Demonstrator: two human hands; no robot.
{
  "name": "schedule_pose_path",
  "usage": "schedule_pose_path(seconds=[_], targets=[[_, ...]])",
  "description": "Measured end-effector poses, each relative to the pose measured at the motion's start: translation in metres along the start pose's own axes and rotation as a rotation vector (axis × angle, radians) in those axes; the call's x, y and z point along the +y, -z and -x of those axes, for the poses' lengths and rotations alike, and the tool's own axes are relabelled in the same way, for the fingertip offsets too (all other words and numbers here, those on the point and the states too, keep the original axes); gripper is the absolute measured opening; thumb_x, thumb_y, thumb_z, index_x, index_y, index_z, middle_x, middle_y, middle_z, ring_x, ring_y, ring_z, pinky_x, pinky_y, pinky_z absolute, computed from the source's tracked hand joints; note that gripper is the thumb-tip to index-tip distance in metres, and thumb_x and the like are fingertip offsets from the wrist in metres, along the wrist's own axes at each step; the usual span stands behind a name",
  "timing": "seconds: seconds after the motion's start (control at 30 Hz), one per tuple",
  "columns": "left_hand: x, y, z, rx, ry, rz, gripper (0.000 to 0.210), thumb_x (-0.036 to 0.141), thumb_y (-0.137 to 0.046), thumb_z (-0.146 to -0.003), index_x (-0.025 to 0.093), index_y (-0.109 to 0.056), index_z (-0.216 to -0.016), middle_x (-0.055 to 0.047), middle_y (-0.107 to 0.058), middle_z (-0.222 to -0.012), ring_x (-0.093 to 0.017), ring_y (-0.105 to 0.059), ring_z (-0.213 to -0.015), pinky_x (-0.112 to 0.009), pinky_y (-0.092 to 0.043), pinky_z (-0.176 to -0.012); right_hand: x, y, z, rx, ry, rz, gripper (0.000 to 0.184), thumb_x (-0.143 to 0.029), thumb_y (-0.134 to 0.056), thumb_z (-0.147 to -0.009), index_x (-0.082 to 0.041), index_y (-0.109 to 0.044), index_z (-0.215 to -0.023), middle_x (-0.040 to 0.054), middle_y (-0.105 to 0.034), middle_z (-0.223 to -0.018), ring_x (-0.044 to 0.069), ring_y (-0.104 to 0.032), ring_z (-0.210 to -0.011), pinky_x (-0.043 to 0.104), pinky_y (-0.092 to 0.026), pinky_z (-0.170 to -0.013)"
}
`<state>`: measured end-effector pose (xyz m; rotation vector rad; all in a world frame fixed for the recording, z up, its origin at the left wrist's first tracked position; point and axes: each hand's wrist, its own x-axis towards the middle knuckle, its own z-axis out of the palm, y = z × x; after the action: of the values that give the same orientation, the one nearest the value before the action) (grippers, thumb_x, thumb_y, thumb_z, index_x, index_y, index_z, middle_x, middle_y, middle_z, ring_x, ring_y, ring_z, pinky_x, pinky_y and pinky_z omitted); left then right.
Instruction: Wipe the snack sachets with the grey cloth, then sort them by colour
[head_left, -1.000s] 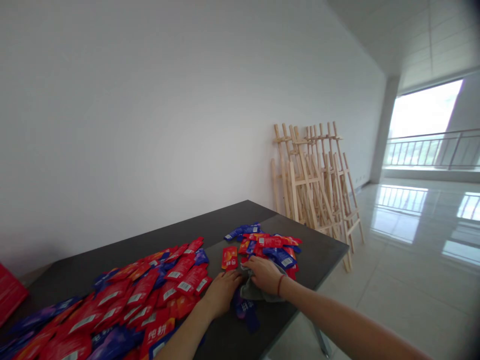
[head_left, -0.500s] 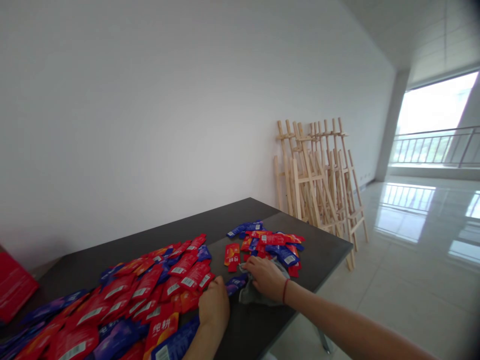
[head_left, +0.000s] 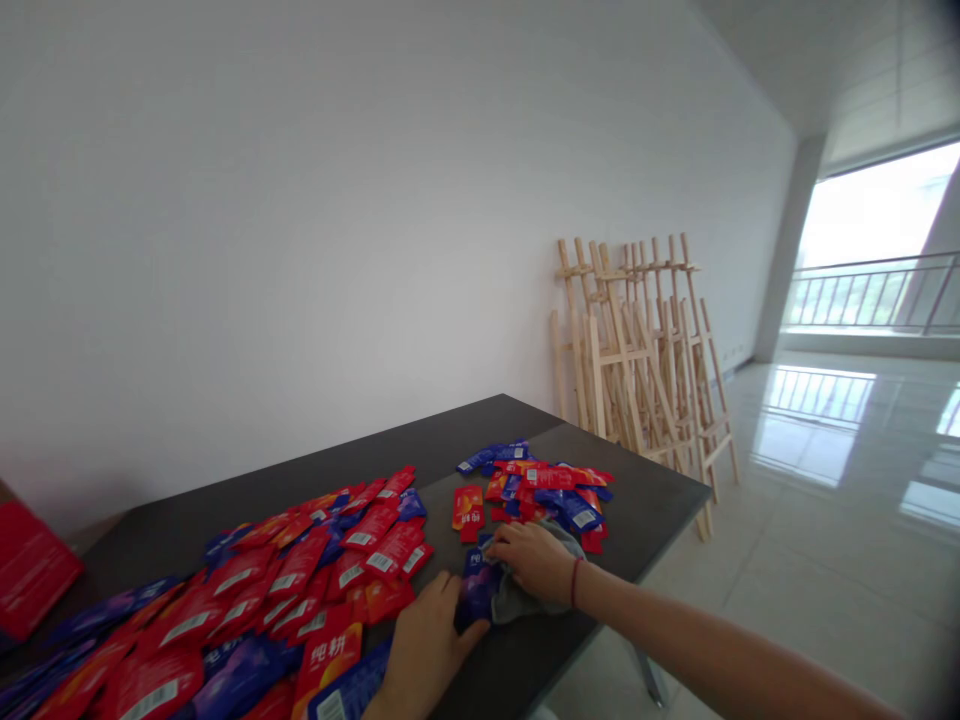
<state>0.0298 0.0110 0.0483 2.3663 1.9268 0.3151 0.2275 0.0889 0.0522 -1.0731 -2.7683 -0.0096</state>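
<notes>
On the dark table lies a blue and purple packet, flat between my two hands. My left hand rests at its left and lower edge, thumb and fingers apart, holding nothing. My right hand, with a red cord at the wrist, is closed on a grey cloth that touches the packet's right side. Just beyond my hands a red packet lies by itself. Past my right hand is a small pile of red and blue packets.
A large heap of red and blue packets covers the left part of the dark table. A red box stands at the far left. Wooden easels lean on the wall behind the table's right corner.
The blue packet beside the cloth has turned from slanting to nearly upright in view and shows more. My left hand has opened, its thumb spreading to the packet's lower edge.
</notes>
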Motion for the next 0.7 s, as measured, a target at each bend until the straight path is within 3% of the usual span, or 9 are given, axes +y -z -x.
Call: schedule_pose_path(seconds=[0.1, 0.2, 0.37, 0.5, 0.6, 0.7], targets=[[-0.003, -0.008, 0.0, 0.0, -0.034, 0.068, 0.029, 0.026, -0.06, -0.084, 0.021, -0.057, -0.112, -0.004, -0.066, -0.11, -0.019, -0.063, -0.103, -0.028, -0.047, -0.085, -0.01, -0.006, 0.009, -0.016, 0.176, -0.017, 0.038, -0.022, -0.057, -0.084, -0.026, -0.058, -0.122, 0.0064, -0.057, -0.123, 0.024, -0.053, -0.108, 0.035, -0.041, -0.085], [-0.004, -0.013, 0.001, -0.007, -0.083, 0.085, 0.027, 0.021, -0.057, -0.085, 0.023, -0.057, -0.112, -0.003, -0.066, -0.109, -0.018, -0.063, -0.101, -0.028, -0.047, -0.085, -0.013, -0.011, 0.015, -0.017, 0.238, -0.007, 0.038, -0.023, -0.054, -0.087, -0.027, -0.057, -0.125, 0.0061, -0.055, -0.128, 0.024, -0.051, -0.112, 0.035, -0.04, -0.085], [-0.005, -0.012, 0.004, 0.064, -0.258, 0.041, 0.024, 0.012, -0.054, -0.084, 0.024, -0.062, -0.103, -0.002, -0.065, -0.112, -0.018, -0.06, -0.105, -0.028, -0.048, -0.086, -0.01, -0.011, 0.02, -0.013, 0.235, -0.013, 0.042, -0.022, -0.054, -0.088, -0.029, -0.055, -0.129, 0.0058, -0.055, -0.129, 0.023, -0.052, -0.111, 0.035, -0.04, -0.084], [-0.004, -0.012, 0.005, 0.085, -0.412, 0.053, 0.025, 0.011, -0.046, -0.09, 0.025, -0.063, -0.1, 0.0, -0.068, -0.101, -0.015, -0.062, -0.095, -0.025, -0.049, -0.08, -0.005, -0.012, 0.015, -0.015, 0.206, -0.025, 0.042, -0.023, -0.054, -0.087, -0.031, -0.056, -0.128, 0.0054, -0.055, -0.129, 0.023, -0.054, -0.108, 0.034, -0.041, -0.083], [-0.006, -0.014, 0.004, 0.092, -0.429, 0.046, 0.025, 0.012, -0.044, -0.092, 0.025, -0.065, -0.096, 0.0, -0.069, -0.097, -0.014, -0.063, -0.09, -0.023, -0.049, -0.076, 0.002, -0.014, 0.002, -0.01, 0.117, 0.003, 0.041, -0.022, -0.054, -0.086, -0.03, -0.058, -0.126, 0.0062, -0.056, -0.125, 0.023, -0.055, -0.106, 0.034, -0.043, -0.082], [-0.007, -0.015, 0.002, 0.083, -0.41, 0.056, 0.023, 0.012, -0.048, -0.091, 0.025, -0.066, -0.095, 0.0, -0.069, -0.097, -0.014, -0.064, -0.088, -0.022, -0.05, -0.075, 0.005, -0.015, -0.014, -0.006, 0.055, 0.066, 0.034, -0.033, -0.052, -0.09, -0.024, -0.06, -0.122, 0.0094, -0.059, -0.116, 0.026, -0.057, -0.1, 0.037, -0.044, -0.08]])
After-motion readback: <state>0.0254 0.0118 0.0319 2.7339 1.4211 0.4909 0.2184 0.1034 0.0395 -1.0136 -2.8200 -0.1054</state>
